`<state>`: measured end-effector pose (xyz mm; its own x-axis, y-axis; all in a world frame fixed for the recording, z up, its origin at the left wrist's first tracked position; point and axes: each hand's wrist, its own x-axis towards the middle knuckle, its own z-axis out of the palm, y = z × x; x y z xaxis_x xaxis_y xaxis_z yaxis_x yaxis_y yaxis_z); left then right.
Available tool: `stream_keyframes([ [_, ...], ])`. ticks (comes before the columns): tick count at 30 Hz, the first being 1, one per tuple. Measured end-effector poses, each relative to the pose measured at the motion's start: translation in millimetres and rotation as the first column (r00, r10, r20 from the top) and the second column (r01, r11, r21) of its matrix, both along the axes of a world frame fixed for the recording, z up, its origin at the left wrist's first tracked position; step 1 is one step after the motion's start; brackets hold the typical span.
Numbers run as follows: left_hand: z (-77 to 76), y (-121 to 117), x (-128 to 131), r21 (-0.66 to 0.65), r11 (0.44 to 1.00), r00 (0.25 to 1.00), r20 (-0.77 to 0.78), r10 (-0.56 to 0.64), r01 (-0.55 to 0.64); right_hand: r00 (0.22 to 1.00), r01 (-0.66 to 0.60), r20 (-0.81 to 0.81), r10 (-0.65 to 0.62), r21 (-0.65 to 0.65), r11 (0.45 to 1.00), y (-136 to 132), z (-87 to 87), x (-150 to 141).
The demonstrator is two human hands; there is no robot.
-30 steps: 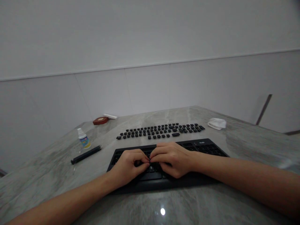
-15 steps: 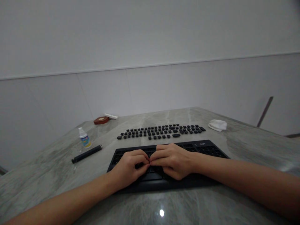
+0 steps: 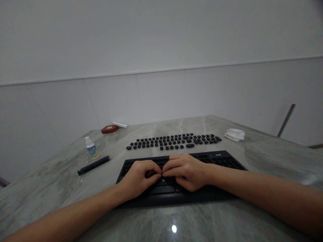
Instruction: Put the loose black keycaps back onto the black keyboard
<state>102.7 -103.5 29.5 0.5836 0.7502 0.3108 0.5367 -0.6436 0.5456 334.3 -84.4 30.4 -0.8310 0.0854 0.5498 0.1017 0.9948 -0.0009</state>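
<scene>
A black keyboard (image 3: 212, 198) lies on the marble-patterned table, its key caps partly removed in the middle. Over its centre, my left hand (image 3: 140, 176) is closed, thumb and index finger pinched together. From the other side my right hand (image 3: 188, 171) comes in with curled fingers, its fingertips meeting those of the left. Whatever sits between the fingertips is too small or hidden to make out. Beyond the keyboard, loose black key caps (image 3: 162, 144) lie in several rows, among them a wider key cap (image 3: 190, 145).
To the left stand a small spray bottle (image 3: 92, 148) and a black stick-like tool (image 3: 94, 165). A reddish-brown box (image 3: 109, 129) and a white flat piece (image 3: 119, 124) lie at the back left. A white cloth (image 3: 235, 134) rests at the right. Behind the table (image 3: 207, 222) rises a wall.
Both hands have shifted very slightly up from the lower keys, so a bit more of the keyboard shows below the fingertips. The fingertips stay together.
</scene>
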Motion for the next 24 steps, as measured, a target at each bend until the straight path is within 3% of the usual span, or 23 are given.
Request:
stream_keyframes([
  [9, 1.0, -1.3, 0.6, -0.059, 0.997, 0.998, 0.002, 0.056, -0.056, 1.0, -0.002, 0.003, 0.002, -0.025, 1.0, 1.0, -1.7, 0.9],
  [24, -1.0, -2.7, 0.6, 0.12, 0.987, 0.989, 0.087, -0.122, 0.111, 0.998, 0.002, 0.059, -0.003, 0.019, 1.0, -3.6, 2.9, -0.1],
])
